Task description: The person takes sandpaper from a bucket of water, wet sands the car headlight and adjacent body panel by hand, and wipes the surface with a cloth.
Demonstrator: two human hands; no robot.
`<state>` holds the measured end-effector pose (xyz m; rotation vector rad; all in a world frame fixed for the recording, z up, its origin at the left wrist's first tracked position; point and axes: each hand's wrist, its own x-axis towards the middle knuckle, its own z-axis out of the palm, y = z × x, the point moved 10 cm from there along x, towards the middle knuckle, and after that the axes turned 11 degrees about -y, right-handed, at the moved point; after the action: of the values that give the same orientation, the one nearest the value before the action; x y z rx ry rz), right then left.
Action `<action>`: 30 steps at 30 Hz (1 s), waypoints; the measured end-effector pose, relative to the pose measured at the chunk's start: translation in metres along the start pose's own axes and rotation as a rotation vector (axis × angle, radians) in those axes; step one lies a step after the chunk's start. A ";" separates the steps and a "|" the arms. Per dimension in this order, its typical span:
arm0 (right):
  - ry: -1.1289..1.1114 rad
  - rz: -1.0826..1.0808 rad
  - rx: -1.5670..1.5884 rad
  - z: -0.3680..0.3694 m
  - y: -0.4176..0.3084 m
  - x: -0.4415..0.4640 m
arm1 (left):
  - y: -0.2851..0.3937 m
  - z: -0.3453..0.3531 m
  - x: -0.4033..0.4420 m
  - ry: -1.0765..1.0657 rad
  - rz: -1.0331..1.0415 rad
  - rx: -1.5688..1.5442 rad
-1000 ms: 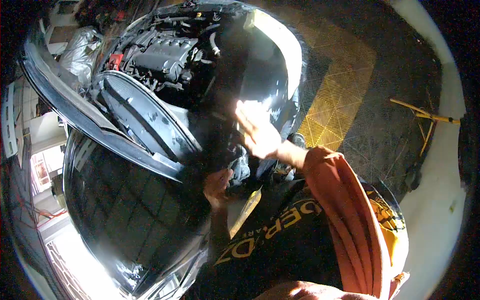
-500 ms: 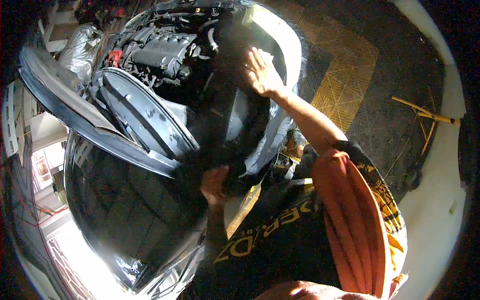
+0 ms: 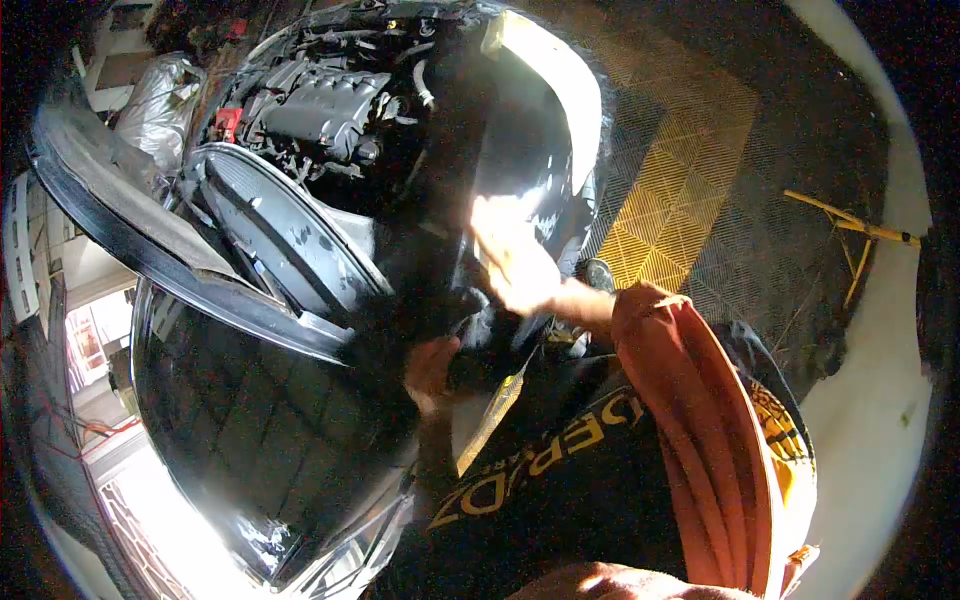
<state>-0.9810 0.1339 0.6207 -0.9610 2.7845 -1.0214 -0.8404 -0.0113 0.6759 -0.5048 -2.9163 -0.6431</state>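
My right hand [image 3: 515,262], brightly lit and blurred, lies against the glossy dark fender [image 3: 525,150] of a car. Its fingers stretch out toward the engine bay, and I see nothing held in them. Lower down, in shadow, my left hand [image 3: 432,372] is at the dark body near the base of the windshield [image 3: 270,400]; its fingers are too dark to make out. Light glares on the headlight area [image 3: 560,80] at the fender's front end.
The hood [image 3: 130,225] is raised on the left, over the engine [image 3: 325,108]. Below the hood runs the grey cowl [image 3: 285,230]. A yellow stand [image 3: 865,232] stands at the right on the black and yellow floor tiles [image 3: 680,180]. Silvery plastic wrap [image 3: 160,105] lies beyond the hood.
My right hand has slid back along the fender toward me, from near the headlight to close to the windshield end. My left hand has stayed about where it was.
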 end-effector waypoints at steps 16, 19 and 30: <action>0.111 0.128 -0.218 0.021 0.158 0.078 | -0.011 0.009 -0.009 -0.130 -0.115 0.001; 0.157 0.102 0.070 0.018 0.123 0.049 | -0.014 0.005 -0.007 -0.076 -0.047 -0.023; 0.046 0.297 -0.046 0.013 0.124 0.051 | -0.003 0.002 -0.001 -0.084 -0.047 -0.044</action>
<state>-1.0869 0.1720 0.5460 -0.5094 2.8813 -0.9502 -0.8404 -0.0130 0.6728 -0.4802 -3.0069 -0.7107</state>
